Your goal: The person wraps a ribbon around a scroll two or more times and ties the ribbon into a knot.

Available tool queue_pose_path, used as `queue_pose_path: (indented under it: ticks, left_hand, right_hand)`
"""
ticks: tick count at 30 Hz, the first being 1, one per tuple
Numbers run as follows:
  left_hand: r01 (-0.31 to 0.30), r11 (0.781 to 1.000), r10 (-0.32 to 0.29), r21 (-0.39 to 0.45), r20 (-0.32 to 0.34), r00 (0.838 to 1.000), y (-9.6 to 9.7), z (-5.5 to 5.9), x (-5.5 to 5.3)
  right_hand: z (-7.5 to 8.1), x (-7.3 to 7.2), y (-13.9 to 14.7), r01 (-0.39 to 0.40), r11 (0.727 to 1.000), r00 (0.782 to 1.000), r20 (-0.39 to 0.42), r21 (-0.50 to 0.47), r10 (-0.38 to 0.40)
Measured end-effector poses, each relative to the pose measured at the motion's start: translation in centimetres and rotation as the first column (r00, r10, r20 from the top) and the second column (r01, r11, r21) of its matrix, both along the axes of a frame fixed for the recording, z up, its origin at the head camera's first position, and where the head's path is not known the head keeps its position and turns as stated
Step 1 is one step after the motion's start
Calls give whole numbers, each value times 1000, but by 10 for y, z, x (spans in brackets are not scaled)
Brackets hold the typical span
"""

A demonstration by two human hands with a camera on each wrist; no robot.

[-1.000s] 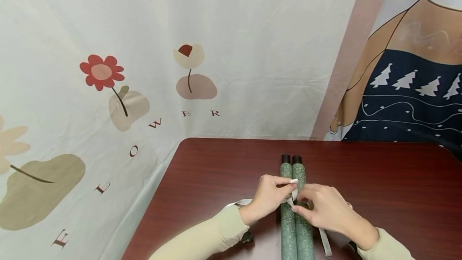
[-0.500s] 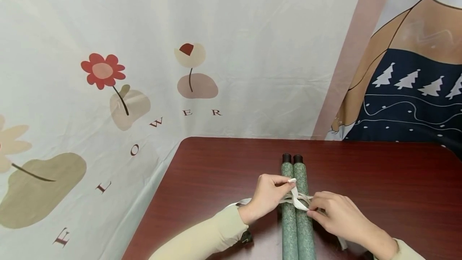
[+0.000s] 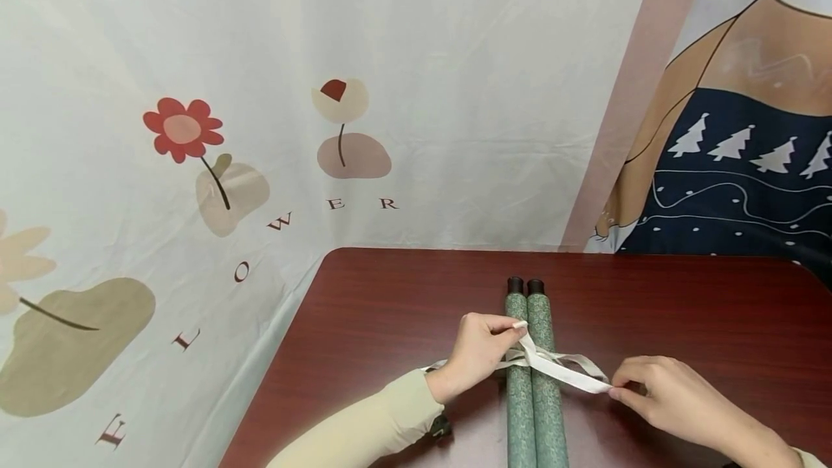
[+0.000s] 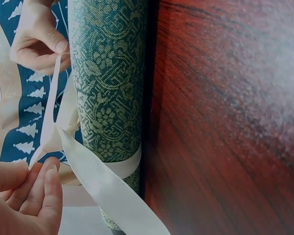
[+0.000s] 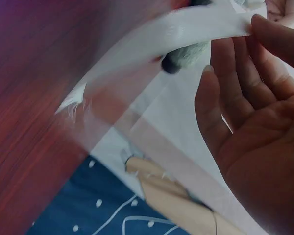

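Observation:
Two green patterned scroll rolls with black end knobs lie side by side on the table. A white ribbon passes around them and crosses on top. My left hand, above the left roll, pinches a short upper piece of it between thumb and finger. Out to the right of the rolls, my right hand pinches the other stretch, drawn out taut. In the left wrist view the ribbon wraps the roll, and a loose length hangs forward. A frayed ribbon end trails from the right hand in the right wrist view.
The dark red wooden table runs back to a pale printed curtain with flowers and letters. A small dark object sits under the left forearm, partly hidden.
My right hand has moved right, away from the rolls, drawing the ribbon out into a long stretch. My left hand keeps its pinch and has shifted only slightly left.

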State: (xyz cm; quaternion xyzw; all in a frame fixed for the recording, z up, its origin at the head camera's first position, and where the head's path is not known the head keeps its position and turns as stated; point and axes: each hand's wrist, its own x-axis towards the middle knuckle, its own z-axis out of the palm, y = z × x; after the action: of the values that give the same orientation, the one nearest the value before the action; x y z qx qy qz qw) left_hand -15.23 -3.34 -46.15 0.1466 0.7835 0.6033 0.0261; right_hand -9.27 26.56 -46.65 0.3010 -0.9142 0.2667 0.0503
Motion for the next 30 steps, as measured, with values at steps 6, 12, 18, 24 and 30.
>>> queue_pose_path:
  ticks: [6,12,18,24,30]
  left_hand:
    - [-8,1000,8,5,-8,1000,-2,-2,-1]
    - [-20,1000,20,7,-21,1000,-4,0,1]
    - [-18,1000,18,10,-20,1000,-5,0,1]
    - [-20,1000,21,11,-21,1000,-6,-2,0]
    - [-21,1000,21,-7,-25,999,-7,-1,0]
  right_hand:
    - [-1,3,27,59,997,997,38,55,-62]
    - [-2,6,51,154,979,986,38,133,-161]
    - [-7,10,70,251,945,964,37,210,-264]
    - [-11,10,84,305,902,941,45,306,-334]
    - [-11,13,96,331,872,913,109,359,-392]
